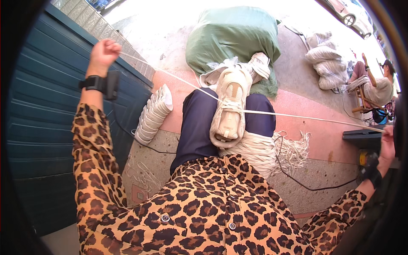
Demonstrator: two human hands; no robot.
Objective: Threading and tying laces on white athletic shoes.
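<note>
A beige sneaker [229, 106] rests between my knees, its heel opening toward me. A white shoelace [182, 80] runs through its eyelets, and both ends stretch out taut to the sides. My left hand [105, 52], raised at the upper left, is closed on one end. Far out to the right, my right hand [387, 142] grips the other end; part of it lies in shadow at the picture's rim. On my lap, behind the sneaker, lies a thick bundle of white laces [255, 151], its loose ends fanning out to the right.
More pale shoes [258, 68] lie against a big green sack [233, 36] ahead. A stack of shoes [155, 112] stands left, beside a dark blue panelled door [51, 119]. White sacks [326, 63] and a seated person [376, 87] are at the far right. Black cables [314, 187] hang near both arms.
</note>
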